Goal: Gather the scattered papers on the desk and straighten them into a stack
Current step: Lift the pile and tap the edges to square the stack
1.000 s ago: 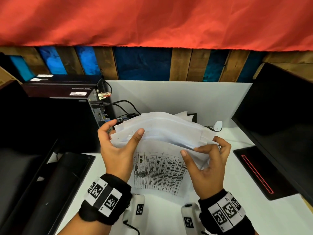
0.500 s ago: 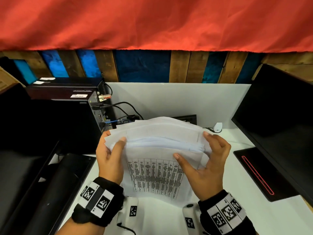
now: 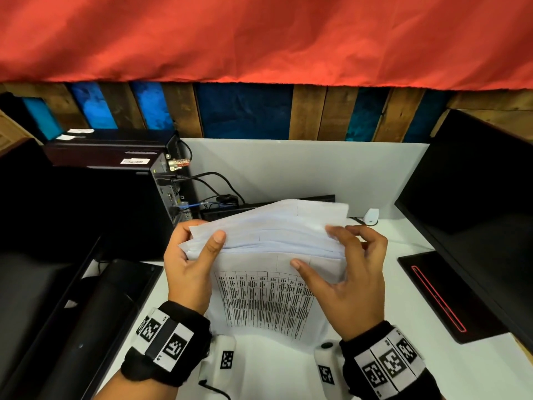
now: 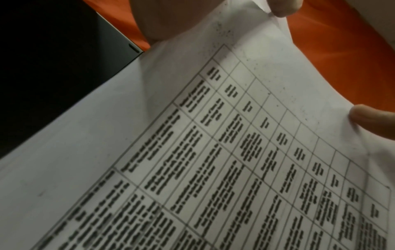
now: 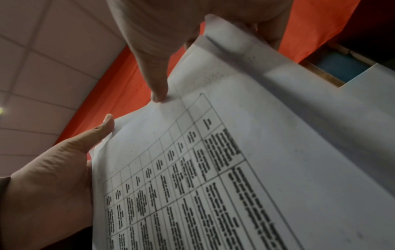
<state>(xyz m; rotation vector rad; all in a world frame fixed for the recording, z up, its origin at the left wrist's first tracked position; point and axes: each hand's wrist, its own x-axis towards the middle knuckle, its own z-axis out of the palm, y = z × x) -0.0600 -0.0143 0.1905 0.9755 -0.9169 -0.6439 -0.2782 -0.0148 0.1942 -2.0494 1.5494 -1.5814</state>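
Note:
A sheaf of white papers (image 3: 268,235) stands nearly upright over the white desk (image 3: 432,370), its top edges still fanned. The front sheet (image 3: 265,301) bears a printed table, which fills the left wrist view (image 4: 213,152) and the right wrist view (image 5: 213,186). My left hand (image 3: 202,235) grips the left edge, thumb in front and fingers behind. My right hand (image 3: 320,249) holds the right side, with its thumb (image 5: 156,84) pressed on the front sheet and its fingers over the top right corner. The sheets behind the front one are hidden.
A black computer tower (image 3: 109,197) with cables (image 3: 213,180) stands at the left, and a dark monitor (image 3: 476,212) at the right. A black pad with a red line (image 3: 441,295) lies at the right. A white partition (image 3: 302,168) closes the back, with a small white device (image 3: 372,216) in front of it.
The fanned sheets have drawn closer together and their top right corner has squared up. My right fingers moved from pinching the right edge to the top corner. My left hand slid slightly down the left edge.

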